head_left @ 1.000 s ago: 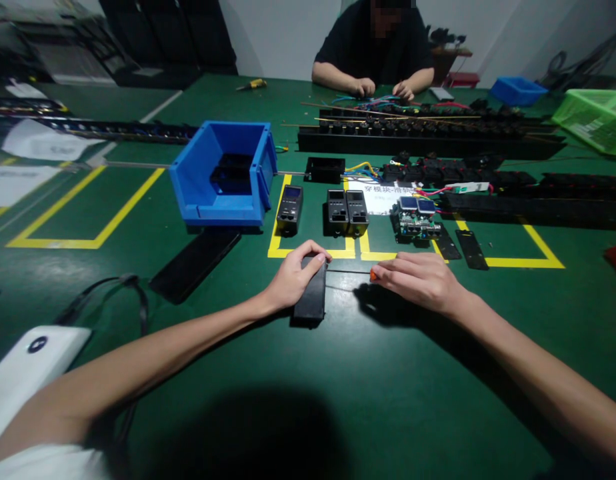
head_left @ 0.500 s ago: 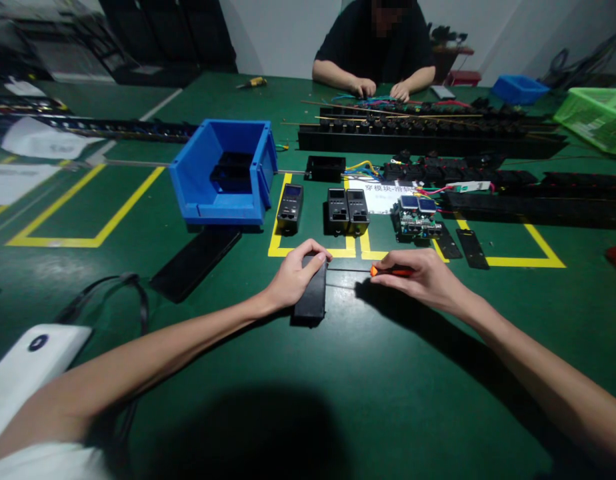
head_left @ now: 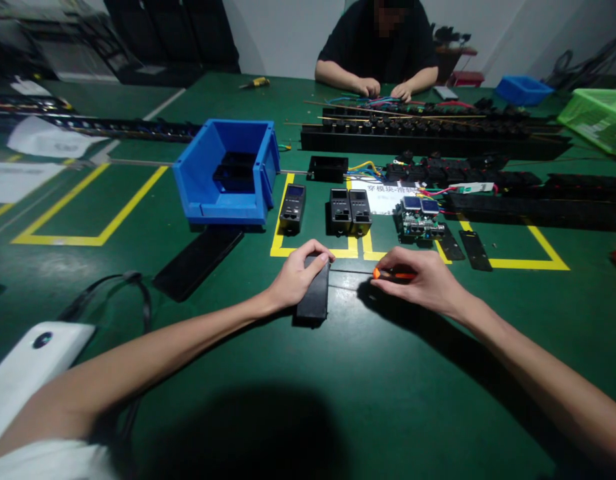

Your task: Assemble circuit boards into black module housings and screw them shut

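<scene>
A black plastic module case (head_left: pixel 313 300) stands on the green table (head_left: pixel 388 393), and my left hand (head_left: pixel 299 275) is closed around its far end. My right hand (head_left: pixel 419 279) pinches the orange and black handle of a screwdriver (head_left: pixel 377 273). Its thin shaft runs level to the left, and the tip reaches the right side of the case close to my left fingers. Whether the tip sits in a screw is too small to see. Beyond my hands are a module with a small screen (head_left: pixel 292 209), two open black housings (head_left: pixel 349 211) and green circuit boards (head_left: pixel 419 217).
A blue bin (head_left: pixel 227 175) holding black parts stands left of the modules. Nearby lie a black phone-like slab (head_left: pixel 198 263), flat black plates (head_left: pixel 475 251) and a white device (head_left: pixel 38 367) with a cable. Across the table, a person (head_left: pixel 378 53) handles wires behind long black rails (head_left: pixel 428 140).
The whole view has shifted slightly to the right. Both hands, the case and the screwdriver keep the same positions relative to each other.
</scene>
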The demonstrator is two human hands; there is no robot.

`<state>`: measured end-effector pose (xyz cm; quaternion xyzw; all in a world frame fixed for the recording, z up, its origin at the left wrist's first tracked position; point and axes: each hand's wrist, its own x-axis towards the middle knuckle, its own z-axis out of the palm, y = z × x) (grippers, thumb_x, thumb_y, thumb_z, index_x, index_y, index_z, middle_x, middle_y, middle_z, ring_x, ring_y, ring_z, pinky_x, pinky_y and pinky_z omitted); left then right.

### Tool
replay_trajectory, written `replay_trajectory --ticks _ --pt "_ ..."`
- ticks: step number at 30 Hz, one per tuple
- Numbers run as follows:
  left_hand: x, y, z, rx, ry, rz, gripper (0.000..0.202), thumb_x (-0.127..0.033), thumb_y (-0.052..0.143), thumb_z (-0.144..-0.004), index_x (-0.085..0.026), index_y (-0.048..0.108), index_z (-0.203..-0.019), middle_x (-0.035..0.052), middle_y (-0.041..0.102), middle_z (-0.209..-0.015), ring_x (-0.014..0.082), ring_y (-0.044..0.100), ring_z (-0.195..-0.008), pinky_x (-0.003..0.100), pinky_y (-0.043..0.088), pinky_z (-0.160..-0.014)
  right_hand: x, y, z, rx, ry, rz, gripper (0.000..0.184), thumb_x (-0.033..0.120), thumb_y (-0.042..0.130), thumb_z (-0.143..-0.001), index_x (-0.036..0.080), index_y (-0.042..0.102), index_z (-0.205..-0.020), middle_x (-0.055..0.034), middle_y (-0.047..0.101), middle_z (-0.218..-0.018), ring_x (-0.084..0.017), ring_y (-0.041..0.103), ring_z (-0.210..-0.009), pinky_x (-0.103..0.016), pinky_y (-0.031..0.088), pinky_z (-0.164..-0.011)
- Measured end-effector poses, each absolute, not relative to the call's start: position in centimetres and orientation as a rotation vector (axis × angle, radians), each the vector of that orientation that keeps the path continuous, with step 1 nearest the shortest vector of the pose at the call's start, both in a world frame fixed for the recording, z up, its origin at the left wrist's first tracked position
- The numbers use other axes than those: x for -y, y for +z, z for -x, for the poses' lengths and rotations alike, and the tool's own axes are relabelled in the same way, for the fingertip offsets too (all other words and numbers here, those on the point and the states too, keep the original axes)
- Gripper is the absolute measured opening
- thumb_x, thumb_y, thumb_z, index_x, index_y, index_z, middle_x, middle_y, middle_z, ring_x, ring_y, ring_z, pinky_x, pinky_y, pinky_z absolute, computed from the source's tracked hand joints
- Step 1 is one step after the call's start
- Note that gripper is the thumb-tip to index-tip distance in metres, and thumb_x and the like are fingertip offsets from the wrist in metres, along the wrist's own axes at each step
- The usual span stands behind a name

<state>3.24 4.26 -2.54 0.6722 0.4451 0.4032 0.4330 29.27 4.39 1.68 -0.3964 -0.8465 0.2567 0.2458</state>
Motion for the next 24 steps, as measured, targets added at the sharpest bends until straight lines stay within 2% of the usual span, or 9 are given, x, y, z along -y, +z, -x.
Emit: replay_trajectory --ticks 5,9,11,16,24 --pt "-4.3 -2.5 -3.2 -1.108 1.011 -1.674 0.022 -0.033 0.049 -0.095 -0.015 0.062 -0.092 0.0050 0.065 -0.094 0.0187 0.060 -0.093 0.031 0.043 -0.089 -4.8 0.6 -30.2 2.537 0.143 0.711 0.006 0.019 0.060 -0.090 0.016 0.065 -0.093 -0.0066 0.070 -0.081 -0.015 0.064 -0.069 -0.025 0.048 -0.060" --pt "-4.3 -2.5 -3.2 -1.103 1.014 -1.665 0.022 -0.033 0.049 -0.095 -0.015 0.062 -0.092 0.0048 0.065 -0.094 0.0184 0.060 -0.093 0.030 0.043 -0.089 -4.9 0.5 -30.6 2.571 -0.252 0.528 0.008 0.016 0.061 -0.091 0.016 0.066 -0.097 -0.0074 0.072 -0.084 -0.015 0.061 -0.068 -0.028 0.047 -0.060" --pt "-4.3 -2.6 -3.2 -1.102 1.015 -1.663 0.022 -0.033 0.049 -0.095 -0.015 0.062 -0.092 0.0047 0.064 -0.093 0.0181 0.060 -0.092 0.030 0.043 -0.089 -4.8 0.7 -30.6 2.572 -0.331 0.510 0.010 0.015 0.062 -0.090 0.015 0.066 -0.099 -0.0069 0.073 -0.084 -0.015 0.060 -0.066 -0.028 0.046 -0.060" --pt "-4.3 -2.6 -3.2 -1.108 1.025 -1.670 0.022 -0.033 0.049 -0.095 -0.015 0.062 -0.091 0.0046 0.064 -0.093 0.0177 0.059 -0.092 0.030 0.043 -0.088 -4.6 1.0 -30.2 2.580 -0.180 0.587 0.008 0.019 0.061 -0.092 0.014 0.067 -0.094 -0.0070 0.072 -0.081 -0.015 0.063 -0.068 -0.026 0.047 -0.059" --pt "-4.3 -2.5 -3.2 -1.122 1.019 -1.683 0.022 -0.033 0.049 -0.095 -0.015 0.061 -0.091 0.0046 0.065 -0.092 0.0179 0.060 -0.091 0.031 0.044 -0.089 -4.3 1.6 -29.8 2.484 0.480 0.850 0.018 0.030 0.062 -0.092 0.014 0.067 -0.087 -0.0068 0.069 -0.078 -0.015 0.064 -0.067 -0.026 0.048 -0.061"
